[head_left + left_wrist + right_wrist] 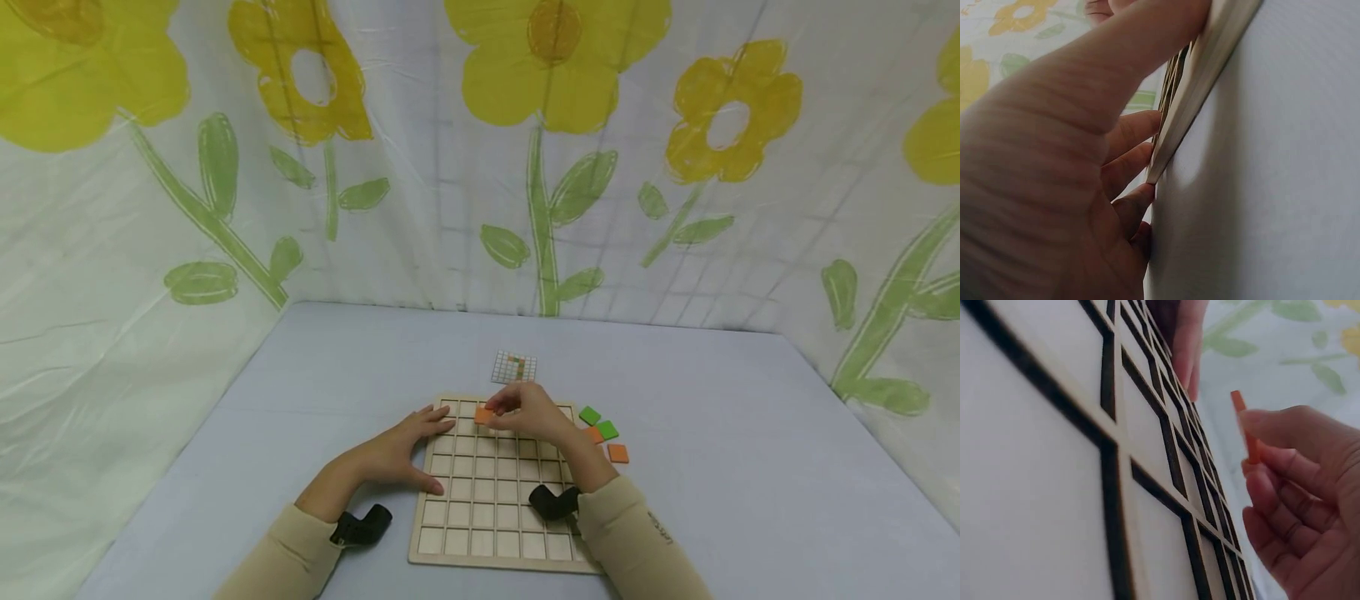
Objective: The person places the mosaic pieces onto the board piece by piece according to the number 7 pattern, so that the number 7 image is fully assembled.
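Note:
A wooden grid board [457, 560] with square recesses lies flat on the table. Over its far part, my right hand [528, 411] pinches an orange square tile [483, 414] between thumb and fingers. The right wrist view shows this orange tile [1245, 428] edge-on, held apart from the grid. My left hand [397, 450] rests on the board's left edge, fingers spread. In the left wrist view, fingertips of the left hand [1129, 144] touch the board's side [1191, 94].
Right of the board lie loose tiles: green tiles [590, 415] and orange tiles [618, 453], some partly behind my right arm. Beyond the board is a small card [513, 367] with a grid pattern in orange and green. A flower-printed curtain [420, 167] hangs behind the table [337, 358].

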`<state>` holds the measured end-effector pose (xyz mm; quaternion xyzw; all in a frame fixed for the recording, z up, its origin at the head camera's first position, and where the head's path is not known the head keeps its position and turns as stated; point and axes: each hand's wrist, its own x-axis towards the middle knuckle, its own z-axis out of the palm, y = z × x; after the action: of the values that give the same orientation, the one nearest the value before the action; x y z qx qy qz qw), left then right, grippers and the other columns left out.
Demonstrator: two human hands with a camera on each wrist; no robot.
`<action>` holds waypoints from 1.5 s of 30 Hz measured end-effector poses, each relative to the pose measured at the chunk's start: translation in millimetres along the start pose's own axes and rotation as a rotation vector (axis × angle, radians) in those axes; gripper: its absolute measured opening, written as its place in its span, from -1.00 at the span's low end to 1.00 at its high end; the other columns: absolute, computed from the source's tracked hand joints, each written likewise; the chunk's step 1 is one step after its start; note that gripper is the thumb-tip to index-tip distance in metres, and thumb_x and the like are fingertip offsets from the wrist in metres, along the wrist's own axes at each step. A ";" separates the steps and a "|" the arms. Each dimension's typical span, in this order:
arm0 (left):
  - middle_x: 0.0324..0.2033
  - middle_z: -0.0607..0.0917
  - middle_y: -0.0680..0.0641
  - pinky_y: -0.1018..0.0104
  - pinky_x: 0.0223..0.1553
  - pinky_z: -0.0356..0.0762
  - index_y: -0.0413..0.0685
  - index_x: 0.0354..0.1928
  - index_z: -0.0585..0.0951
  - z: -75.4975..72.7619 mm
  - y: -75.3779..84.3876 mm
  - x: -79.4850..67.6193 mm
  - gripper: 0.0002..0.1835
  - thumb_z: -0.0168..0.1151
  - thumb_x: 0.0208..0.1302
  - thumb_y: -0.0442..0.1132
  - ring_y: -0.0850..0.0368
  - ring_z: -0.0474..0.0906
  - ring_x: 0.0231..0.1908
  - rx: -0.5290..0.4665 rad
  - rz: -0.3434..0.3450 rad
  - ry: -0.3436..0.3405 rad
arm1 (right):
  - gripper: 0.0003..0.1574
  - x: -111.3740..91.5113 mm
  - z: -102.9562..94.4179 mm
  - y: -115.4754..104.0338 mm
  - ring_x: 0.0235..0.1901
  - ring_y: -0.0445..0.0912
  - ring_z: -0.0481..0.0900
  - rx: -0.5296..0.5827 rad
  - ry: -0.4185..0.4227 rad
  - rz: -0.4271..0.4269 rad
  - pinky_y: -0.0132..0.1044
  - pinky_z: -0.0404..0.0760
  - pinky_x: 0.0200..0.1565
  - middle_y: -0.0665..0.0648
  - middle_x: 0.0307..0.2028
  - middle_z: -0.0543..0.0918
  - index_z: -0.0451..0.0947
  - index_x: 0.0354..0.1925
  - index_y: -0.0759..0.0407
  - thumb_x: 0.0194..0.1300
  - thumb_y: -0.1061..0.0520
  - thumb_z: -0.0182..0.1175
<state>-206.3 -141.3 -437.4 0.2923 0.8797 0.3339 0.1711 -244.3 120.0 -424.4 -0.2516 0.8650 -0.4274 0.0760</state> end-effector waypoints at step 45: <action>0.46 0.02 -0.01 -0.28 0.34 -0.09 0.02 0.38 0.24 -0.8 2.6 -1.0 0.00 0.47 -0.14 0.11 -0.14 -0.25 0.46 0.001 0.004 0.003 | -0.71 -4.1 7.3 13.5 -0.29 -0.19 0.52 -0.043 -0.031 -0.029 -0.39 0.54 -0.22 0.08 -0.26 0.59 0.64 -0.16 0.17 0.11 0.13 0.34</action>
<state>-204.8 -140.7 -434.9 0.2937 0.8794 0.3343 0.1690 -243.2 123.7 -439.8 -0.2724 0.8691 -0.4056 0.0777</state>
